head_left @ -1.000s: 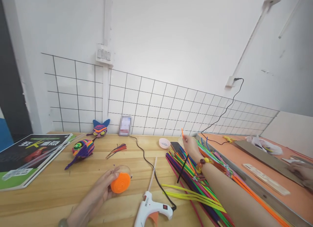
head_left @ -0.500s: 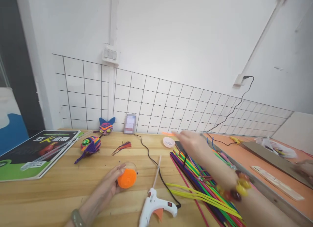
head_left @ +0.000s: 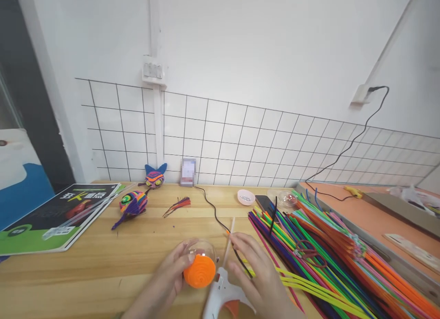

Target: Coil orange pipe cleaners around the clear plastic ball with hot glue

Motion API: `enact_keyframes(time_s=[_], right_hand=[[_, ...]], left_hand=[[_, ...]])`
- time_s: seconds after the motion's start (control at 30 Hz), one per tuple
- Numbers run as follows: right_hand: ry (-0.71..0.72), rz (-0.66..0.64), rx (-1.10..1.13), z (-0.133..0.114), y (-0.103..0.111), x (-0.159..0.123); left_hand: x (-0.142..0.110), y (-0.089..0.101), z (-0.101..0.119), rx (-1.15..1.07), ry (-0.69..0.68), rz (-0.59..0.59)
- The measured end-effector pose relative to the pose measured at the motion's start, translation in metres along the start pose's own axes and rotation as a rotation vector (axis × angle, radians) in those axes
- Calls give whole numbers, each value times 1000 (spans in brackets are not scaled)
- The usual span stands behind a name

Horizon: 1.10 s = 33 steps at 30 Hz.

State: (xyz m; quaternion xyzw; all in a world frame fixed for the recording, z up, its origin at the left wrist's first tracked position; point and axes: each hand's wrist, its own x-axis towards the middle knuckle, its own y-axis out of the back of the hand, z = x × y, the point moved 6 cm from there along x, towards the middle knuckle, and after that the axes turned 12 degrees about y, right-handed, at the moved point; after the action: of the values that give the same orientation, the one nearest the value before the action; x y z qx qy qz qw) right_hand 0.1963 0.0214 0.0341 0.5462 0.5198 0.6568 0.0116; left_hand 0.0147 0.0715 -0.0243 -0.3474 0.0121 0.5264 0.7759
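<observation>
Seen from the head camera, the left hand (head_left: pixel 172 275) cups a clear dome (head_left: pixel 206 250) with an orange coiled disc (head_left: pixel 200 271) set in its mouth, fingers curled round its rim, low on the wooden table (head_left: pixel 103 264). The right hand (head_left: pixel 259 277) hovers just beside it over a white glue gun (head_left: pixel 223 294), fingers loosely spread, pinching a tiny orange bit (head_left: pixel 228 233). Farther back, a pink dish (head_left: pixel 246 197) holds small pale bits, too small to tell, near a heap of coloured pipe cleaners (head_left: pixel 326 250).
</observation>
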Motion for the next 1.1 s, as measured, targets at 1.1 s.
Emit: enact_keyframes(time_s=[1.1], right_hand=[[-309,-50,573,-15,-26,-19]], left_hand=[[-10,-24,-22,139,-73,-146]])
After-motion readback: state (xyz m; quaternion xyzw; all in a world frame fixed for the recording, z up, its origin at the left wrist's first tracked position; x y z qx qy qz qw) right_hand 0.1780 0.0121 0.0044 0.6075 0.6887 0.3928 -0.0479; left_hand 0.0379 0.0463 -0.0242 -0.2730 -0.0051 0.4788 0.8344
